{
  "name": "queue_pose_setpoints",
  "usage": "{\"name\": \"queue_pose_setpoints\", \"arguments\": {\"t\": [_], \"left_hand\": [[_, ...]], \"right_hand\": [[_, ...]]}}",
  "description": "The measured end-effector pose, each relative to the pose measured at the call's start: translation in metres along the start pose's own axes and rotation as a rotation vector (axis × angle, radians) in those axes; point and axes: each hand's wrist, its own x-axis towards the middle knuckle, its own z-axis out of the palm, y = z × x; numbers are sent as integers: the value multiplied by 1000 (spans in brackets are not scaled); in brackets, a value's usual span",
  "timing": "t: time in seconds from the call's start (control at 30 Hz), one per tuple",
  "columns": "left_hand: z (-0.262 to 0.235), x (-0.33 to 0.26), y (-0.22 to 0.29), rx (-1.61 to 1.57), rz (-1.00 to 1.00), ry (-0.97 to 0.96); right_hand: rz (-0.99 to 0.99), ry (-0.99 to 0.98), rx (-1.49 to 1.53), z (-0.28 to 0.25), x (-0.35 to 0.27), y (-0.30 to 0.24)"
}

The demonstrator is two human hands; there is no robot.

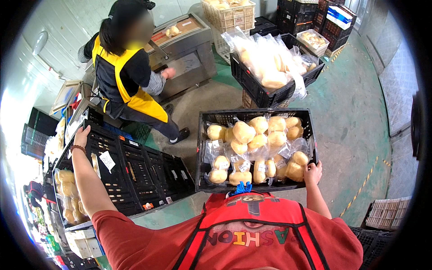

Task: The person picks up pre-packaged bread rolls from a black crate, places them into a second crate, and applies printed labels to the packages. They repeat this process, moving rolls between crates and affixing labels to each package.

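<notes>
A black plastic crate [205, 148] full of clear bags of pale yellow peeled produce [252, 148] rests against my chest. My right hand [312, 173] grips its near right corner. My left hand [82, 135] reaches out to the left and holds the far rim of a stack of black crates [135, 173] turned on their sides. A bracelet sits on that wrist.
A person in a yellow apron [126, 76] stands at a metal sealing machine [189, 49] ahead. A second black crate [270, 85] heaped with bagged produce sits on the green floor beyond mine. More crates and baskets line the back wall and the left side.
</notes>
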Motion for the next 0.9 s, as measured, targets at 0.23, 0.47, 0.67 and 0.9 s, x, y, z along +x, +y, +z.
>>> {"name": "queue_pose_setpoints", "arguments": {"t": [0.23,0.47,0.67,0.9], "left_hand": [[2,-3,5,19,5,-1],[3,-8,13,48,9,8],[2,-6,11,86,23,14],[0,-5,11,77,-4,-15]], "right_hand": [[15,-10,8,1,0,1],[14,1,12,2,0,1],[6,4,7,7,2,6],[3,10,15,2,0,2]]}}
